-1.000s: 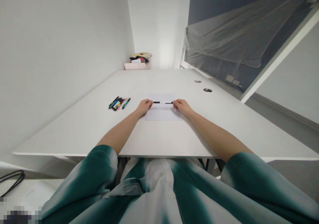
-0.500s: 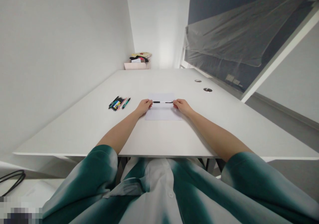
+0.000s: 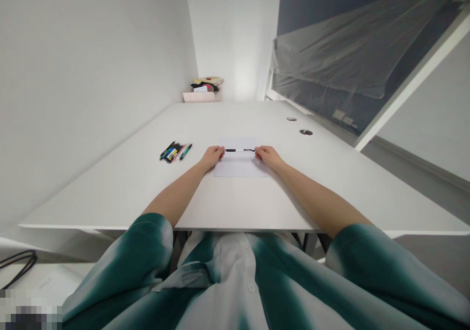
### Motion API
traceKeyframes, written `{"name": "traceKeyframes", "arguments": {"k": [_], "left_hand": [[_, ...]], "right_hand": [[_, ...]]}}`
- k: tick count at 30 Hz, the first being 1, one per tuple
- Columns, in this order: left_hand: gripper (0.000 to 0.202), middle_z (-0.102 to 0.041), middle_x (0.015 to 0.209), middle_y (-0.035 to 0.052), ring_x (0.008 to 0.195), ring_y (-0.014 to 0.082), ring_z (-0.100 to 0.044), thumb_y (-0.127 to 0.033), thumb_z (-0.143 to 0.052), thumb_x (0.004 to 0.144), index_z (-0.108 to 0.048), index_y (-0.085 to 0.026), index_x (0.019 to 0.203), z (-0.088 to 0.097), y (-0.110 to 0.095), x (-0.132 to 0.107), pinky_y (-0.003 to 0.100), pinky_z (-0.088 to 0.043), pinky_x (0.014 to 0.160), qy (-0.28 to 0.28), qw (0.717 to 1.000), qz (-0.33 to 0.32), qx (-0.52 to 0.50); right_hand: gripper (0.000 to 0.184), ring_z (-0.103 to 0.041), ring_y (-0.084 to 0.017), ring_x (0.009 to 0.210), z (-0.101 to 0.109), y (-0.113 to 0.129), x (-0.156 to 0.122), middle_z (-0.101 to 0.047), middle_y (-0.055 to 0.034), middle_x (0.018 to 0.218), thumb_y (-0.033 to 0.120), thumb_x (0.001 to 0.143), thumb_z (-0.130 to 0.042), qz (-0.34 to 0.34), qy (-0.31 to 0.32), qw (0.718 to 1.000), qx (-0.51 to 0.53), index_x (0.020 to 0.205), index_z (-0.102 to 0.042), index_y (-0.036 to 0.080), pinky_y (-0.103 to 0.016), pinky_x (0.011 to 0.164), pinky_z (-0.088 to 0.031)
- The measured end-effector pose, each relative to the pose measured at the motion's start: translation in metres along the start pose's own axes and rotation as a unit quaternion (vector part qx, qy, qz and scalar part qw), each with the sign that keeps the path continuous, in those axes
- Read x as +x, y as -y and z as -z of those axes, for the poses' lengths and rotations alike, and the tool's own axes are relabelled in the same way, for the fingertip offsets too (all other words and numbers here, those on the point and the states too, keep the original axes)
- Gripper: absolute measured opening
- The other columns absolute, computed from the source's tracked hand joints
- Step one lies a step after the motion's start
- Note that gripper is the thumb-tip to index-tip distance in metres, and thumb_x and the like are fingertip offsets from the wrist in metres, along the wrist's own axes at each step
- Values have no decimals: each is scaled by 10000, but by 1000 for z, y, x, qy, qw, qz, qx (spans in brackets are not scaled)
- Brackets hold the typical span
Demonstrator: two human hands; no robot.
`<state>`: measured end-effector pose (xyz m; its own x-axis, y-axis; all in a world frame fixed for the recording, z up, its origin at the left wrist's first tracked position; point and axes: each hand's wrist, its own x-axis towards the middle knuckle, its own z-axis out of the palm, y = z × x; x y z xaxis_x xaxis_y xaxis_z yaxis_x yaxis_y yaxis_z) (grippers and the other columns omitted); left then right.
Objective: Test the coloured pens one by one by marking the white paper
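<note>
A black and white pen (image 3: 239, 150) is held level between my two hands, over a sheet of white paper (image 3: 240, 168) on the table. My left hand (image 3: 212, 157) pinches its left end, beside the black grip. At the other end, my right hand (image 3: 270, 156) closes on the pen near its dark clip. The fingertips cover both ends of the pen. To the left of my left hand lies a loose pile of several pens (image 3: 174, 152) in black, green, blue, yellow and pink.
The white table (image 3: 235, 202) reaches far forward along the left wall. A pale box (image 3: 200, 96) with things piled in it stands at the far end. Two round metal inserts (image 3: 306, 132) are set in the tabletop at right, near a dark panel (image 3: 323, 51) partly covered in plastic film.
</note>
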<state>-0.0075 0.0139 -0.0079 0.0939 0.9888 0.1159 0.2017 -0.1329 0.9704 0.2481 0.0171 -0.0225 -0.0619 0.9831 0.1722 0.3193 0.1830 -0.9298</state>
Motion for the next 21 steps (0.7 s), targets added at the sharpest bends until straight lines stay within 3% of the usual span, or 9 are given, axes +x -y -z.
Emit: {"name": "traceKeyframes", "arguments": {"k": [12, 21], "left_hand": [[317, -581, 626, 15, 585, 117, -480, -434, -588, 832, -585, -161, 671, 3, 10, 6, 254, -384, 589, -2, 998, -32, 50], [157, -553, 610, -19, 565, 110, -454, -312, -609, 768, -626, -156, 770, 4, 7, 1, 248, -370, 576, -2, 996, -48, 79]], "right_hand": [[380, -529, -131, 587, 1, 1, -1, -619, -28, 607, 527, 812, -601, 7, -3, 1000, -5, 634, -548, 195, -251, 606, -428], [124, -548, -127, 602, -3, 3, -2, -617, 2, 632, 295, 755, -626, -15, -16, 999, 36, 750, -546, 201, -254, 636, -443]]}}
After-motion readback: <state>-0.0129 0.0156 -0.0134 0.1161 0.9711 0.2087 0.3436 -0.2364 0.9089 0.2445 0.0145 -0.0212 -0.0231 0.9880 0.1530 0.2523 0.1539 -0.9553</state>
